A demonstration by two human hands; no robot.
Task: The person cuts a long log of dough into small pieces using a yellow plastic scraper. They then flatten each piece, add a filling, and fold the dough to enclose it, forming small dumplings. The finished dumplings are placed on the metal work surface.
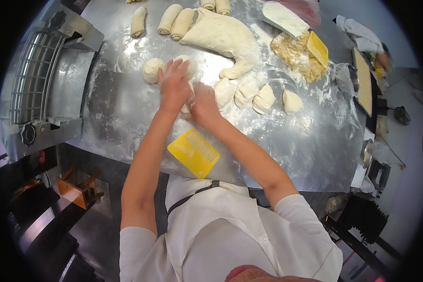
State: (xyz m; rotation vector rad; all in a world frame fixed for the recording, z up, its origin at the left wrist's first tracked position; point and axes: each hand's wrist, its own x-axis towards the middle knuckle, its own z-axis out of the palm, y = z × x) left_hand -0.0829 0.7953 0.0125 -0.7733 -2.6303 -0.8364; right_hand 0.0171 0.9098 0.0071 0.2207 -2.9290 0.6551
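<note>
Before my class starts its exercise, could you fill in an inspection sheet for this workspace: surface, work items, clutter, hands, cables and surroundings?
Surface: metal table, streaked with flour.
Work items: ball left of the left hand, second ball partly behind it; row of rough pieces to the right; slab and rolls beyond.
Clutter: yellow scraper near the front edge; another scraper on crumbly mix.
Hands: left extended among the balls; right hand beside it, grip unclear.
Cables: nothing seen near the hands; thin line far right, possibly a cord.
Surroundings: machine with wire guard left, wooden stool lower left, fan right.
</note>
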